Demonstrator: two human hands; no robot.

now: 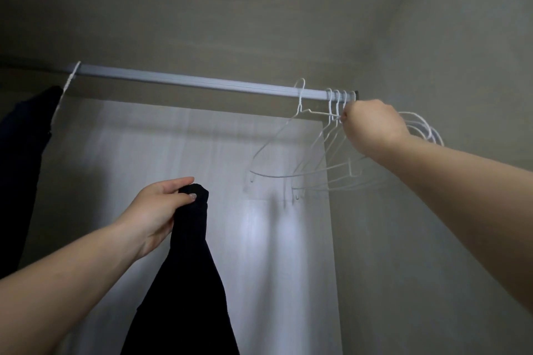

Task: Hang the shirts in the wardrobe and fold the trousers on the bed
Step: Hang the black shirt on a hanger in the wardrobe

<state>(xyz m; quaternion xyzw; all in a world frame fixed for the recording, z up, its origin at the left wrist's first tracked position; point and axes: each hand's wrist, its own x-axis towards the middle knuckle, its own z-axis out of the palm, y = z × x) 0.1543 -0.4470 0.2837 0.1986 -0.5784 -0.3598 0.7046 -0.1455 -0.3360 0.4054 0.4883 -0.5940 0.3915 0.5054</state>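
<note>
A: What's that dark shirt (184,262) made of?
B: Soft matt cloth, kinda fuzzy, no shine. Same for the dark garment (23,153) already hanging.
A: And the hangers (317,153)?
B: Thin wire with a smooth white coating. The rail (187,81) looks like smooth pale metal, slight sheen. Back panel (202,153) is pale with faint wood grain, a bit glossy.

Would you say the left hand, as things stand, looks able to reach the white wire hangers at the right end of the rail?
Probably not: the left hand grips a dark garment, and the right hand already pinches the white wire hangers.
</note>
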